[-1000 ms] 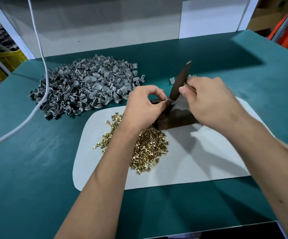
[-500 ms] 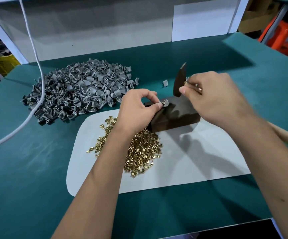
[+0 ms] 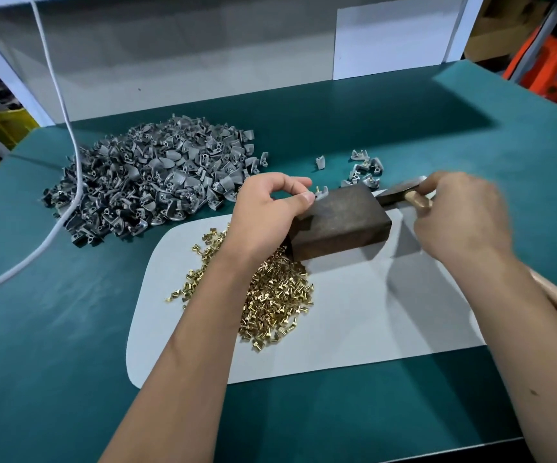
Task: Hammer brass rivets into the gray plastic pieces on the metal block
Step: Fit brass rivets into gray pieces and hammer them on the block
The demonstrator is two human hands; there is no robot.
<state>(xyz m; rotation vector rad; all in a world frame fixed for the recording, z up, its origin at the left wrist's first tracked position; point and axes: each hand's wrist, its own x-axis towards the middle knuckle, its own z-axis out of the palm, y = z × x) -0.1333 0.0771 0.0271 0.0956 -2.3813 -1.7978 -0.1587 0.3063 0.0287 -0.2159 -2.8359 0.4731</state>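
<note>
A dark metal block [image 3: 340, 222] rests on the white mat [image 3: 353, 315]. At the block's far left corner my left hand [image 3: 267, 212] pinches a gray plastic piece [image 3: 321, 192] with a brass rivet standing up in it. My right hand [image 3: 460, 215] grips a hammer [image 3: 400, 193] close to its head, which lies low just past the block's right end; the wooden handle runs back under my forearm. A heap of brass rivets [image 3: 270, 295] lies on the mat under my left forearm. A large pile of gray pieces [image 3: 150, 182] sits at the left.
A small cluster of gray pieces [image 3: 363, 170] lies behind the block on the green table [image 3: 53, 345]. A white cable [image 3: 70, 182] hangs down over the big pile. White panels close the back; orange crates stand past the right edge.
The hammer head has swung from upright above the block down to a low position at the block's right end. My left hand still holds the piece on the block.
</note>
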